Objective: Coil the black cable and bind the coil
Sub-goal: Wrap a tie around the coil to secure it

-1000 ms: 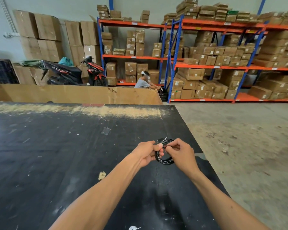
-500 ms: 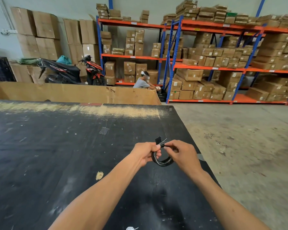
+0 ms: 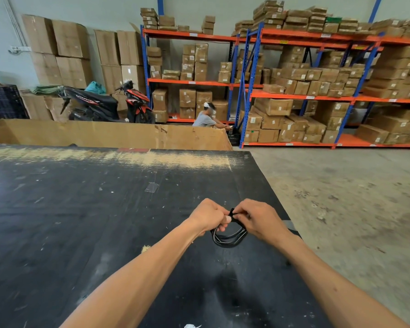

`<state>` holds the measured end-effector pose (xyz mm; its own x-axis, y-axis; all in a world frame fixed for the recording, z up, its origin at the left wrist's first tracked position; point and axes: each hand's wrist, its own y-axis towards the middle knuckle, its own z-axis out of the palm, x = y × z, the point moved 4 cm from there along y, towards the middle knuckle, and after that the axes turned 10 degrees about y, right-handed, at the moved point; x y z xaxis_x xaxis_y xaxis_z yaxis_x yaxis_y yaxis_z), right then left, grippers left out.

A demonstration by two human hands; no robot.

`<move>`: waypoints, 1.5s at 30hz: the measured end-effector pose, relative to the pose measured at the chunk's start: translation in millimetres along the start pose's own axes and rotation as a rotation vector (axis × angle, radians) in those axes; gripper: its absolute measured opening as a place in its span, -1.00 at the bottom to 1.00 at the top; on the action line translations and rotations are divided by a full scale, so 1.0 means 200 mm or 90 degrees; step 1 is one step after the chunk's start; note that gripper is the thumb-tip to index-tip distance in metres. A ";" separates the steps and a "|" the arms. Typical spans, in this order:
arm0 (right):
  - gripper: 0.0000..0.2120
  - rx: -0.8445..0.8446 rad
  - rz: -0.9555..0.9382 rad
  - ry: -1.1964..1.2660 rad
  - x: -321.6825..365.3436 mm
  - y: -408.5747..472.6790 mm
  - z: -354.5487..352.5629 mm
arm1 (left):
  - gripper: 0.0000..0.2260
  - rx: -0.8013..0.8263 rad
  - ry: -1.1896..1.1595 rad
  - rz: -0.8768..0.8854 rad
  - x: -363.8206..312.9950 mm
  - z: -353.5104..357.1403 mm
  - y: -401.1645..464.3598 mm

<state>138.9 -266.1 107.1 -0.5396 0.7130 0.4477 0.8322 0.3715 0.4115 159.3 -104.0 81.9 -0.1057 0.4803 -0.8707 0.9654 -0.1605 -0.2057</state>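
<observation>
One black table [image 3: 85,209] fills the near left, with one long cardboard sheet [image 3: 104,134] standing at its far edge. Two hands meet over the table's right side, near its edge. The left hand [image 3: 208,217] and right hand [image 3: 258,220] are both closed, fingertips pinching the top of one black cable coil [image 3: 227,237], whose loop hangs below them. Compared with half a second ago, the hands are pressed closer together, and the black tab that stuck up above the coil is now almost hidden between the fingers.
</observation>
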 end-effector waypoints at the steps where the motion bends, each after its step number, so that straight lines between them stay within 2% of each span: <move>1: -0.89 0.011 0.025 0.028 0.00 0.01 0.01 | -0.92 0.006 0.012 0.003 0.00 0.00 0.01; 4: -0.69 0.064 0.101 0.078 0.00 0.04 0.04 | -0.85 0.012 0.031 0.008 0.02 0.01 0.01; 6: -0.73 0.082 0.113 0.001 -0.01 0.05 0.07 | -0.87 0.007 0.015 0.020 0.02 0.02 0.01; 9: -0.81 0.054 0.136 -0.062 -0.01 0.05 0.09 | -0.93 -0.014 -0.032 0.055 0.02 0.03 0.01; 12: -0.82 -0.005 0.195 -0.055 -0.02 0.05 0.05 | -0.83 -0.009 -0.102 0.105 0.04 0.00 -0.02; 16: -0.82 -0.095 0.316 0.089 -0.08 0.05 -0.03 | -0.75 0.052 -0.179 0.171 0.04 -0.02 -0.04; 18: -0.83 -0.105 0.319 0.170 -0.10 0.05 -0.04 | -0.76 0.021 -0.183 0.184 0.04 -0.02 -0.03; 21: -0.88 -0.077 0.337 0.363 -0.13 0.04 -0.02 | -0.81 -0.027 -0.260 0.181 0.01 -0.03 0.00; 23: -0.73 -0.037 0.378 0.481 -0.15 0.02 0.01 | -0.82 -0.036 -0.369 0.160 0.00 -0.03 0.02; 25: -0.71 -0.045 0.386 0.558 -0.14 0.00 0.04 | -0.82 -0.041 -0.437 0.153 -0.01 -0.02 0.03; 28: -0.69 -0.172 0.409 0.719 -0.11 0.01 0.10 | -0.82 -0.040 -0.487 0.142 -0.04 0.03 0.02; 29: -0.69 -0.228 0.440 0.729 -0.11 0.02 0.11 | -0.82 -0.036 -0.504 0.132 -0.04 0.04 0.01; 32: -0.65 -0.346 0.546 0.662 -0.09 0.04 0.12 | -0.83 -0.025 -0.519 0.102 -0.05 0.09 0.01; 34: -0.61 -0.411 0.570 0.645 -0.09 0.05 0.10 | -0.83 -0.019 -0.499 0.091 -0.07 0.12 0.01; 36: -0.59 -0.439 0.572 0.643 -0.09 0.06 0.09 | -0.81 -0.027 -0.492 0.080 -0.08 0.13 0.01; 38: -0.58 -0.420 0.563 0.624 -0.09 0.07 0.07 | -0.79 -0.029 -0.504 0.076 -0.08 0.13 0.01; 40: -0.58 -0.374 0.553 0.606 -0.11 0.08 0.04 | -0.71 -0.050 -0.386 0.103 -0.07 0.11 0.00; 42: -0.60 -0.339 0.557 0.608 -0.13 0.08 0.02 | -0.57 -0.152 -0.081 0.181 -0.07 0.06 -0.04; 43: -0.63 -0.329 0.568 0.613 -0.15 0.07 0.02 | -0.55 -0.235 0.072 0.263 -0.09 0.01 -0.08; 45: -0.69 -0.316 0.603 0.624 -0.18 0.06 0.02 | -0.64 -0.361 0.320 0.528 -0.14 -0.03 -0.18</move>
<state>168.9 -284.9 93.4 0.1393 -0.1916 0.9715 0.8999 -0.3849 -0.2050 128.8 -105.7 116.6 0.6050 0.7207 -0.3386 0.6746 -0.2379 0.6988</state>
